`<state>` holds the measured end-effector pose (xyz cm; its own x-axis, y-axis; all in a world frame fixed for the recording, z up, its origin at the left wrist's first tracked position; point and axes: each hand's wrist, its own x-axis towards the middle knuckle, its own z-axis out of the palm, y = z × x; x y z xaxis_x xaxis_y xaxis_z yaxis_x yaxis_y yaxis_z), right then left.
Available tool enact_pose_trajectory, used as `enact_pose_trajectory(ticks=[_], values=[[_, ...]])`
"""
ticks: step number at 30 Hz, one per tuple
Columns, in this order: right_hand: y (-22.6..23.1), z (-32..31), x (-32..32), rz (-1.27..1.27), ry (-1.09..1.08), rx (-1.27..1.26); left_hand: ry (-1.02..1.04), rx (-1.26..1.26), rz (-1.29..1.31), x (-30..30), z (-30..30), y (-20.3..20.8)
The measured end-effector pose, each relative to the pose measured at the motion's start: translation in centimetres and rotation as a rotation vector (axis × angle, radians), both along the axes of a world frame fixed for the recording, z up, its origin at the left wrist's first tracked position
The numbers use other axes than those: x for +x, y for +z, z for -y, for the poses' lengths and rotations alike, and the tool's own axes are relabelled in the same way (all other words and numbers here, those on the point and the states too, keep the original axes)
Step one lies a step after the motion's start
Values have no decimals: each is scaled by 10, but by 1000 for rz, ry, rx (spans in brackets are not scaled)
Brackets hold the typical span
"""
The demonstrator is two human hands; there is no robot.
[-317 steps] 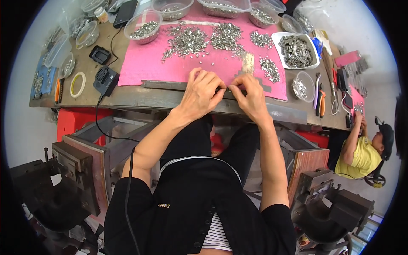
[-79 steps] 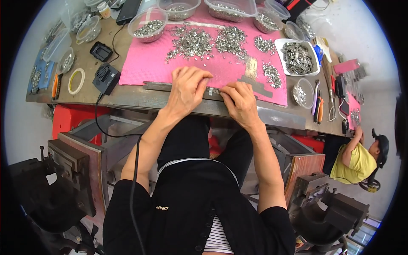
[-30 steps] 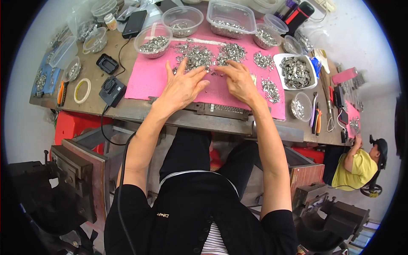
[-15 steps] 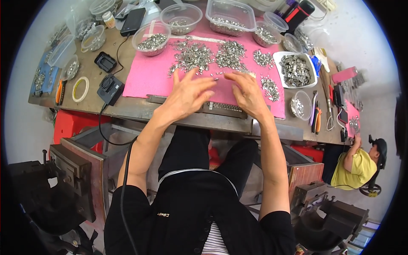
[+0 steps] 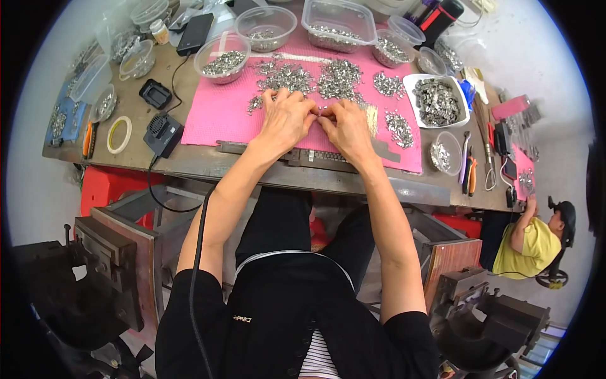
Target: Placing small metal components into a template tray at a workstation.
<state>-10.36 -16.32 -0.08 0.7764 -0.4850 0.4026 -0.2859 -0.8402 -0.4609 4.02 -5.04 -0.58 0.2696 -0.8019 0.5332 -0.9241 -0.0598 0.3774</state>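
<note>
My left hand (image 5: 285,121) and my right hand (image 5: 348,131) meet over the front of a pink mat (image 5: 211,117). Their thumbs and forefingers are closed in pinches that almost touch. A tiny silvery metal piece (image 5: 320,111) shows at the fingertips; its exact shape is too small to make out. Just beyond the hands lie two heaps of small metal parts, a left heap (image 5: 285,77) and a right heap (image 5: 339,79). Below the hands, a slotted metal strip (image 5: 315,156) runs along the bench's front edge, partly covered by my wrists.
Plastic tubs of metal parts, such as a round tub (image 5: 222,60) and a rectangular tub (image 5: 338,28), line the back. At right stand a white tray (image 5: 466,117) and pliers (image 5: 470,177). A charger (image 5: 163,134) sits left. Another person (image 5: 527,249) works far right.
Both hands have come together from apart, their fingers going from spread to pinched. The small metal piece, earlier by the left fingertips, is now where the two hands meet.
</note>
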Motion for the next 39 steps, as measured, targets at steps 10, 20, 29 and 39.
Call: enact_pose_trajectory(ticks=[10,20,29,39], values=[[-6,3,6,17,23,-177,-67,103,15,9,4,5],[-2,11,-2,97,64,58,-113,105,-47,7,7,7],[0,22,14,-17,-3,42,-73,149,49,0,9,8],[6,3,-31,-22,-59,-66,-237,-35,-100,-40,-34,18]])
